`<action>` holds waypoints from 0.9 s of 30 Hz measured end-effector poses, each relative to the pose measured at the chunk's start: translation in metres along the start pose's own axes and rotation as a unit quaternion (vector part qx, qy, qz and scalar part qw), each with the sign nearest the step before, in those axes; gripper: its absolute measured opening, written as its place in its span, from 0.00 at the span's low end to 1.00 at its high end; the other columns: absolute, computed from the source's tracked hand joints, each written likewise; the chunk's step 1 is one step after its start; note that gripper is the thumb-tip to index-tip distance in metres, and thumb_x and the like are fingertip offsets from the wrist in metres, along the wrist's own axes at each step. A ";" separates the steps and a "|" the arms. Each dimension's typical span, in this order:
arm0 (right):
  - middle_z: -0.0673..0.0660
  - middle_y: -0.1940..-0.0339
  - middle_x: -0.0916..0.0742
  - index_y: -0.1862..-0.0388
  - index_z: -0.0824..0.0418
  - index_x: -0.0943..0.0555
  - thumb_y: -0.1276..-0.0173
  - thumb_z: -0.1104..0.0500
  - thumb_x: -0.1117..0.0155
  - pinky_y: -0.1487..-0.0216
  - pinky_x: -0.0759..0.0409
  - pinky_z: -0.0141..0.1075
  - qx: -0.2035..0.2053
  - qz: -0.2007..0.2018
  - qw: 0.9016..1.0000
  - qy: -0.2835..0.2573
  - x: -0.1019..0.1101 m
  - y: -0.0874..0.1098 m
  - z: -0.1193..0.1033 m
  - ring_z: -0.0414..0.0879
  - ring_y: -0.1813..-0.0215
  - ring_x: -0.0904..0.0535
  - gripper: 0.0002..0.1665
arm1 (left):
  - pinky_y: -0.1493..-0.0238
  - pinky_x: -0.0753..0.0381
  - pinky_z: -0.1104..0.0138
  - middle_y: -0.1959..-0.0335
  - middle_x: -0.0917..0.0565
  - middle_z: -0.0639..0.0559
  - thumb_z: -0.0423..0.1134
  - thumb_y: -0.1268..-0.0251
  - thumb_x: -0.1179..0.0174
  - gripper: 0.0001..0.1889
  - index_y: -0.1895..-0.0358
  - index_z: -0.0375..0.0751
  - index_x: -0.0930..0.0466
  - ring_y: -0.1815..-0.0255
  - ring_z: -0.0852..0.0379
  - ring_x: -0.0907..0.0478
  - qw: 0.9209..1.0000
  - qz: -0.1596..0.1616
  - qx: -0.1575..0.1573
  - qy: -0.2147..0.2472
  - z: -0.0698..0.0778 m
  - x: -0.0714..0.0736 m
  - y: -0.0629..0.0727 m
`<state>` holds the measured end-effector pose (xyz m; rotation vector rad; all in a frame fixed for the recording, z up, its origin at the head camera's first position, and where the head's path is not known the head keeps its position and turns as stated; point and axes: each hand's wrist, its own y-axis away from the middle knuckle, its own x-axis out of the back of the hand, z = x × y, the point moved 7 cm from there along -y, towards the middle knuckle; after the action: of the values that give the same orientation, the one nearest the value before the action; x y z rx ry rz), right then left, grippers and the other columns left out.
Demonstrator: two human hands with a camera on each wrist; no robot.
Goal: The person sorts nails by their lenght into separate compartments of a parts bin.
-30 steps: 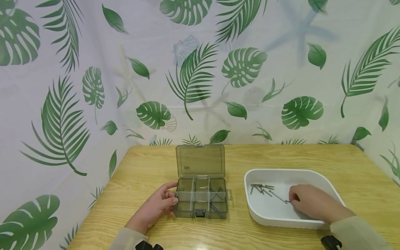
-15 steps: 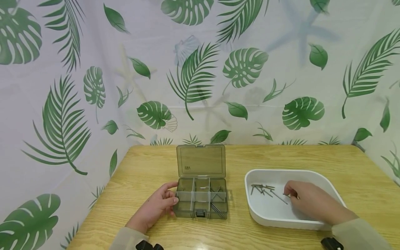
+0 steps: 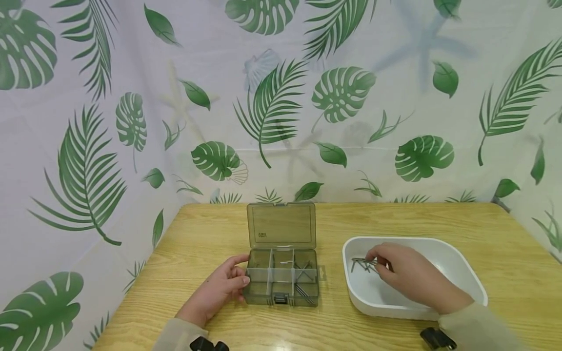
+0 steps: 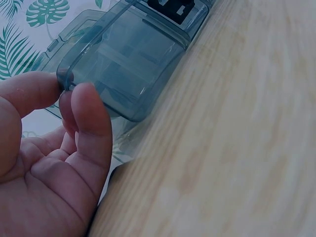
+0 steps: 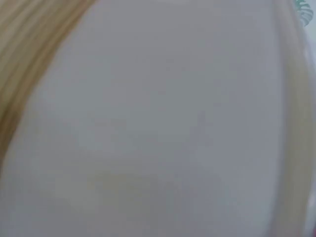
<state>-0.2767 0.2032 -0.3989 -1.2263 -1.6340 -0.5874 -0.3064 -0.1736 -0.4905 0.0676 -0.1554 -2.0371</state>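
On the table stands a smoky clear compartment box [image 3: 281, 276], its lid [image 3: 282, 226] tipped up at the back. Several nails [image 3: 304, 292] lie in its right-hand compartments. My left hand [image 3: 219, 291] holds the box's left side; in the left wrist view, thumb and fingers [image 4: 91, 113] close on a corner of it. Over the left part of a white tray [image 3: 461, 307], my right hand [image 3: 408, 275] pinches what looks like a nail, mostly hidden by the fingers. Loose nails [image 3: 361, 266] lie just beyond its fingertips. The blurred right wrist view shows only tray and table.
The wooden table [image 3: 210, 222] runs back to a leaf-print cloth [image 3: 285, 97], which also hangs at both sides. The tray's raised rim stands right of the box, with a strip of table between them. A latch [image 3: 281, 298] is on the box's front.
My right hand has lifted and moved left across the tray, from its middle to above the nail pile. My left hand and the box have stayed put.
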 end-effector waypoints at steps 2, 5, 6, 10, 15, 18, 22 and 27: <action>0.40 0.71 0.22 0.54 0.53 0.14 0.31 0.66 0.38 0.69 0.29 0.33 0.013 0.008 1.000 -0.002 -0.002 -0.004 -0.008 0.36 0.69 0.30 0.12 | 0.66 0.18 0.62 0.60 0.28 0.48 0.34 0.24 0.43 0.34 0.21 0.37 0.48 0.74 0.58 0.33 1.000 -0.001 0.000 0.000 0.000 0.000 0.000; 0.39 0.70 0.22 0.54 0.52 0.14 0.30 0.66 0.39 0.67 0.28 0.33 0.028 0.016 0.999 -0.006 -0.005 -0.009 -0.019 0.35 0.69 0.30 0.12 | 0.66 0.18 0.62 0.60 0.28 0.48 0.33 0.24 0.43 0.34 0.21 0.37 0.47 0.74 0.58 0.33 1.000 -0.001 -0.002 -0.001 0.000 0.000 0.000; 0.39 0.70 0.21 0.54 0.52 0.14 0.30 0.66 0.39 0.67 0.28 0.33 0.033 0.019 0.999 -0.008 -0.006 -0.011 -0.023 0.35 0.69 0.30 0.12 | 0.66 0.18 0.62 0.60 0.28 0.48 0.34 0.24 0.43 0.34 0.21 0.36 0.47 0.74 0.58 0.33 1.000 -0.001 -0.002 -0.001 0.000 0.000 0.000; 0.39 0.70 0.21 0.55 0.51 0.14 0.29 0.66 0.39 0.68 0.27 0.33 0.041 0.022 0.999 -0.013 -0.011 -0.020 -0.037 0.35 0.71 0.30 0.12 | 0.66 0.18 0.62 0.60 0.28 0.48 0.34 0.24 0.43 0.34 0.21 0.37 0.48 0.74 0.58 0.33 1.000 -0.001 -0.001 -0.001 -0.002 0.000 -0.001; 0.40 0.71 0.22 0.55 0.52 0.14 0.29 0.66 0.40 0.69 0.28 0.34 0.037 0.016 0.999 -0.016 -0.018 -0.031 -0.052 0.36 0.72 0.31 0.12 | 0.66 0.18 0.62 0.59 0.27 0.47 0.34 0.25 0.42 0.34 0.21 0.39 0.47 0.72 0.57 0.31 1.000 0.003 0.000 0.000 -0.003 0.002 -0.003; 0.41 0.71 0.22 0.55 0.52 0.14 0.29 0.66 0.40 0.69 0.27 0.35 0.028 0.013 0.999 -0.019 -0.025 -0.037 -0.059 0.37 0.71 0.30 0.12 | 0.65 0.18 0.61 0.59 0.28 0.47 0.34 0.25 0.42 0.34 0.21 0.39 0.47 0.71 0.56 0.31 1.000 0.003 0.001 0.002 -0.002 0.002 -0.003; 0.42 0.69 0.22 0.54 0.54 0.14 0.29 0.66 0.39 0.68 0.27 0.35 0.014 0.009 1.000 -0.019 -0.034 -0.045 -0.067 0.38 0.70 0.29 0.12 | 0.65 0.18 0.61 0.59 0.28 0.47 0.34 0.25 0.42 0.35 0.21 0.38 0.47 0.72 0.56 0.32 1.000 0.002 0.002 0.003 -0.002 0.002 -0.002; 0.42 0.70 0.22 0.55 0.56 0.14 0.31 0.67 0.39 0.69 0.28 0.35 0.014 0.008 1.000 -0.016 -0.039 -0.053 -0.078 0.39 0.71 0.30 0.11 | 0.66 0.18 0.62 0.59 0.29 0.47 0.34 0.25 0.42 0.35 0.21 0.37 0.48 0.71 0.57 0.32 1.000 0.001 -0.001 0.004 0.000 0.000 -0.001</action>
<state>-0.2925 0.1023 -0.3934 -1.2324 -1.6518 -0.5352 -0.3071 -0.1729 -0.4903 0.0747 -0.1474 -2.0339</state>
